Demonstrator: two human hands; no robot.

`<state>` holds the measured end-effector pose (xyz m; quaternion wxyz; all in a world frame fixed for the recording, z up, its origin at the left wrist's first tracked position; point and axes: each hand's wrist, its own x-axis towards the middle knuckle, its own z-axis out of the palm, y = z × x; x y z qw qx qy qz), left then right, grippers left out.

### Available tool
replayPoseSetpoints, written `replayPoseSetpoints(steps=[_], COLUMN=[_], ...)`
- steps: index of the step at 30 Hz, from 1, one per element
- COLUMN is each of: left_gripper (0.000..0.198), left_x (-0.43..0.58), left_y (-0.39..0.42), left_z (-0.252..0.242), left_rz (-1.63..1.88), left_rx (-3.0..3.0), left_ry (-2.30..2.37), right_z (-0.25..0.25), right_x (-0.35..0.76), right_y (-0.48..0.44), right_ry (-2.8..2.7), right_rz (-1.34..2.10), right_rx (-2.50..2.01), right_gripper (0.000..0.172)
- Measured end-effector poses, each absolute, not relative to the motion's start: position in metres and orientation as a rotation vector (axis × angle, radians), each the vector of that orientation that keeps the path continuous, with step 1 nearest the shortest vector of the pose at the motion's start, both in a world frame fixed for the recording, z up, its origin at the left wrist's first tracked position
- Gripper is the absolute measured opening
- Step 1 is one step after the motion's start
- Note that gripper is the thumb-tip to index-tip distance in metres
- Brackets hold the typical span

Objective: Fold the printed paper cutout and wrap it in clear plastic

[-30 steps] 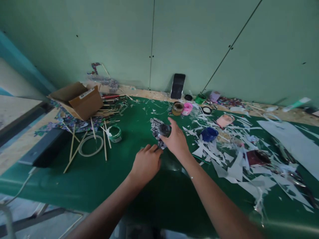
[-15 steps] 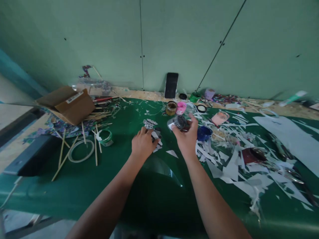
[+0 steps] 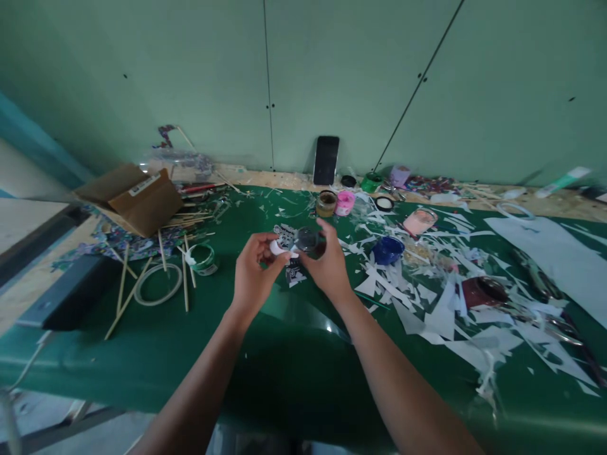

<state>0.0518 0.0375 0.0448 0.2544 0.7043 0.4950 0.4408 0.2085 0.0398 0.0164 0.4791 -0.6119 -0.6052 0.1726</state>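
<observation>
In front of me, my right hand (image 3: 328, 260) is closed around a small clear jar (image 3: 307, 239) with dark contents, tilted to the left. My left hand (image 3: 256, 268) pinches a small curved white piece (image 3: 279, 249) right beside the jar; whether the piece is part of the jar I cannot tell. Behind and below the fingers, black-and-white patterned paper cutouts (image 3: 294, 274) lie on the green table cover (image 3: 213, 360), partly hidden by both hands and the jar.
An amber jar (image 3: 326, 205), a pink jar (image 3: 345, 203) and a blue jar (image 3: 387, 251) stand beyond my hands. White paper scraps (image 3: 441, 316) cover the right side. Leftward are a cardboard box (image 3: 147, 205), sticks, a tape ring (image 3: 159, 302) and a green jar (image 3: 203, 260). A phone (image 3: 326, 160) leans on the wall.
My right hand has brought the jar left, close to my left hand. My left hand has moved slightly left off the cutouts and now pinches the white piece.
</observation>
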Motion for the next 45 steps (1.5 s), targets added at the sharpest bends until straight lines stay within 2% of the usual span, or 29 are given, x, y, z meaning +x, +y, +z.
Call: replayPoseSetpoints(steps=[5, 7, 9, 12, 15, 18, 21, 25, 28, 35, 40, 45], left_gripper=[0.022, 0.012, 0.004, 0.008, 0.009, 0.007, 0.007, 0.016, 0.023, 0.023, 0.029, 0.026], left_x=[0.034, 0.025, 0.016, 0.005, -0.002, -0.009, -0.016, -0.021, -0.02, -0.018, -0.017, -0.008], left_y=[0.001, -0.013, -0.024, -0.033, -0.037, -0.036, -0.031, -0.027, -0.03, -0.042, -0.049, -0.044], left_z=[0.044, 0.042, 0.04, 0.035, 0.03, 0.028, 0.03, 0.035, 0.036, 0.034, 0.041, 0.043], left_rz=[1.07, 1.001, 0.937, 0.874, 0.89, 1.022, 1.206, 1.407, 1.486, 1.389, 1.308, 1.181], left_rx=[1.934, 1.972, 2.011, 2.054, 2.06, 1.999, 1.869, 1.668, 1.534, 1.403, 1.453, 1.59], left_ry=[1.308, 1.282, 1.243, 1.2, 1.228, 1.346, 1.464, 1.513, 1.509, 1.484, 1.554, 1.539], right_z=[0.03, 0.049, 0.068, 0.076, 0.053, 0.022, 0.006, 0.008, 0.017, 0.024, 0.027, 0.035], right_x=[0.21, 0.216, 0.218, 0.212, 0.203, 0.205, 0.215, 0.224, 0.223, 0.214, 0.214, 0.224], right_y=[0.035, 0.02, -0.004, -0.043, -0.074, -0.092, -0.105, -0.115, -0.118, -0.128, -0.136, -0.148], right_ry=[-1.603, -1.604, -1.729, -2.032, -2.261, -2.248, -2.154, -1.973, -1.819, -1.449, -1.458, -1.462], right_rz=[0.326, 0.316, 0.486, 0.697, 0.379, 0.068, 0.025, 0.2, 0.48, 1.062, 1.112, 1.072], right_rx=[-1.503, -1.481, -1.385, -1.336, -1.501, -1.599, -1.617, -1.712, -1.75, -1.648, -1.626, -1.655], right_gripper=[0.062, 0.048, 0.028, 0.02, 0.028, 0.025, 0.025, 0.024, 0.022, 0.034, 0.034, 0.037])
